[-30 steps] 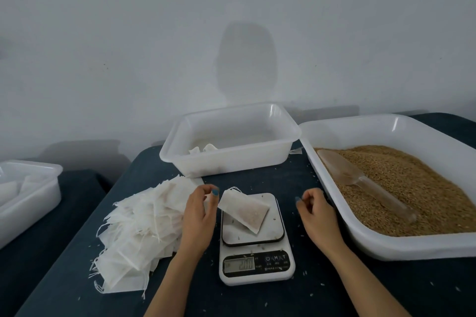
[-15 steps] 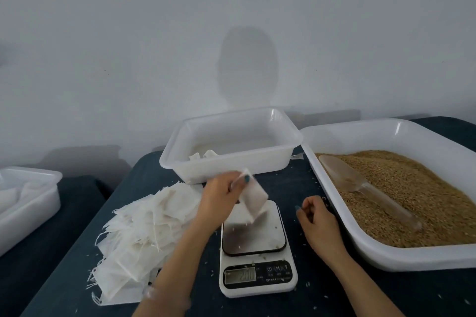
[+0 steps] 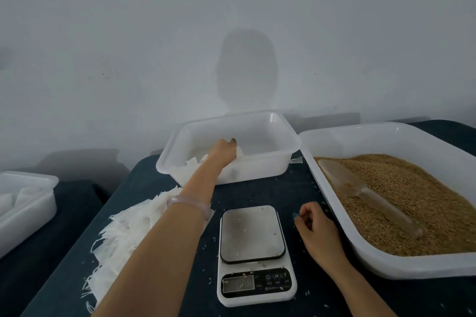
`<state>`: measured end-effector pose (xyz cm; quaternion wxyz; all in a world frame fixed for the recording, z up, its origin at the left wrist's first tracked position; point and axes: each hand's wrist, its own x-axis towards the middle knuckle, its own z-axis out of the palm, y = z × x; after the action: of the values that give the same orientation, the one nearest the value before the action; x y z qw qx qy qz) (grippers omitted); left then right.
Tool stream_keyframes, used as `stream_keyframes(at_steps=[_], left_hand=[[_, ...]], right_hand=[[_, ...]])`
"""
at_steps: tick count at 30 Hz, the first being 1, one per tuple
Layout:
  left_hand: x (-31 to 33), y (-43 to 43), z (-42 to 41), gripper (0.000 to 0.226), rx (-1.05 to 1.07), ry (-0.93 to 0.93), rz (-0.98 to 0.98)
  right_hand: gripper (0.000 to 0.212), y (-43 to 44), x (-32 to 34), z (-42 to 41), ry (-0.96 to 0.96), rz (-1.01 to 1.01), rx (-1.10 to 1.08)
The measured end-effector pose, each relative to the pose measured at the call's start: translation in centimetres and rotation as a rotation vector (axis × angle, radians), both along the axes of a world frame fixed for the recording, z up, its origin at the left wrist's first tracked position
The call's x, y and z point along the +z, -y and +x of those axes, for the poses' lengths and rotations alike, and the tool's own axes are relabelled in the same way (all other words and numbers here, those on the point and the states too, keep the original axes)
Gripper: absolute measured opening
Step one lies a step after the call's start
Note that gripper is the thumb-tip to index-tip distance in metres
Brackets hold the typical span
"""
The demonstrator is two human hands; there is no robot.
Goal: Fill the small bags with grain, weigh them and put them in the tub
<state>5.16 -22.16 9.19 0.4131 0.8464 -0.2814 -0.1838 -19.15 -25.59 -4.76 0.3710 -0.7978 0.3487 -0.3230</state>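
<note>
Left hand: inside tub, fingers bent over small bag (grip cannot be told).
Right hand: loosely curled, holding nothing, on counter beside scale.
Small bag: in tub.

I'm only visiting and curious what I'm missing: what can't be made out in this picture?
Head view: the scale display digits are too blurred to read.
Head view: the left hand reaches into the tub; its own back hides the fingers, so whether they grip a bag cannot be told.
Head view: the side tub is cut by the left edge, the grain tray by the right edge.
</note>
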Motion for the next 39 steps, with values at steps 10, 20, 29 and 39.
stream_keyframes(at_steps=[10,20,29,39], left_hand=[[0.6,-5.2,1.4,0.051,-0.013,0.473,0.311],[-7.7,-15.9,1.0,0.049,-0.002,0.67,0.539],[-10.5,-17.6,-0.3,0.057,-0.086,0.834,0.515],[-7.1,-17.6,-1.8,0.025,0.322,0.833,-0.087]], right_hand=[[0.018,-0.1,0.1,0.0,-0.005,0.023,0.01],[0.02,-0.2,0.1,-0.1,-0.019,0.003,0.005],[0.018,-0.1,0.1,0.0,-0.025,-0.016,0.001],[0.018,-0.1,0.0,0.0,-0.003,-0.005,-0.006]])
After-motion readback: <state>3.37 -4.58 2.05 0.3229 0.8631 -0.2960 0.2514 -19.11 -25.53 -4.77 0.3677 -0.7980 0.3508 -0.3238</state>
